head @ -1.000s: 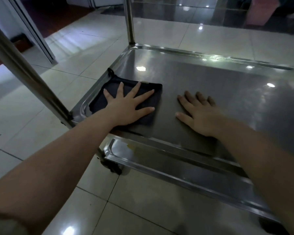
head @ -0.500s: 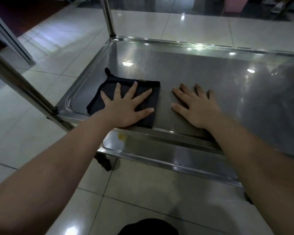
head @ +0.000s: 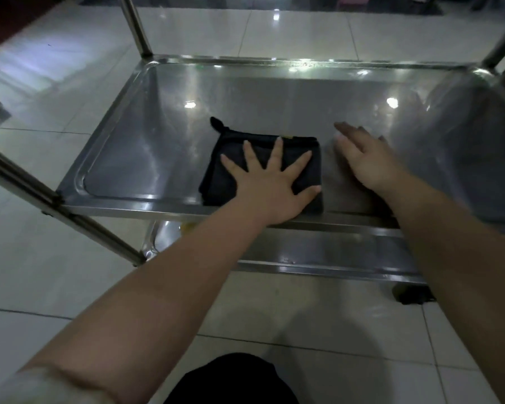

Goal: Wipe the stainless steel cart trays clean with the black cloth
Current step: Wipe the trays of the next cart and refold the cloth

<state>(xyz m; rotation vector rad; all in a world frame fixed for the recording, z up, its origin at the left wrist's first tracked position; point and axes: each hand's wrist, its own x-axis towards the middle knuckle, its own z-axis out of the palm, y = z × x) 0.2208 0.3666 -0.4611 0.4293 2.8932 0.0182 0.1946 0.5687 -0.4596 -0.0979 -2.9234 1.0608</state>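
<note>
While the wide lens bends the edges, the layout on the upper tray (head: 146, 147) reads plainly enough. Black cloth (head: 216, 185): folded to a rough rectangle, lying flat on the tray floor against the tray's near rim, about midway along it. Its longer side runs parallel to that rim; a small loop (head: 216, 122) sticks out at the corner towards the tray's far left.

Left hand (head: 270, 185): palm down on the cloth, fingers straight and spread wide, pressing rather than gripping. This is the hand that has the cloth.

Right hand (head: 368, 161): just beside the cloth's right edge, fingers straight and together, holding nothing. It is blurred; it appears to rest flat on the steel, but I cannot confirm contact.

Assessment: most bare steel lies towards the tray's far rim and its two ends, so the next stroke should push away from the near rim. My right hand sits in any rightward path.

Lower tray (head: 333, 249): visible beneath the near rim, not yet reached.
</note>
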